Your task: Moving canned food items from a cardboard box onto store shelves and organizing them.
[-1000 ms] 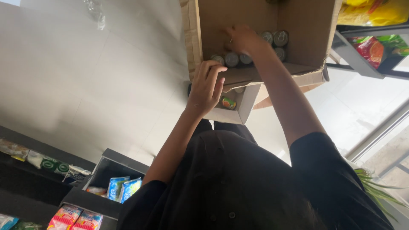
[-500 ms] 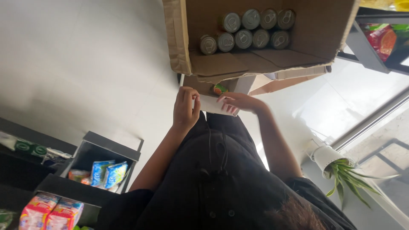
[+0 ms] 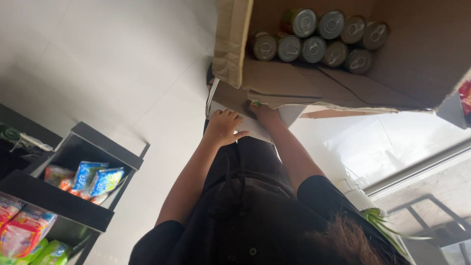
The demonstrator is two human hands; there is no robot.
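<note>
Cans (image 3: 319, 39) deep in carton (image 3: 294, 83); hands below flap edge.

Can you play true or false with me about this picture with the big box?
1. The big cardboard box has cans with silver tops in it. True.
2. The person's shirt is red. False: it is black.
3. The left hand touches a white carton under the big box. True.
4. The black shelf holds only cans. False: colourful packets lie in it.
</note>
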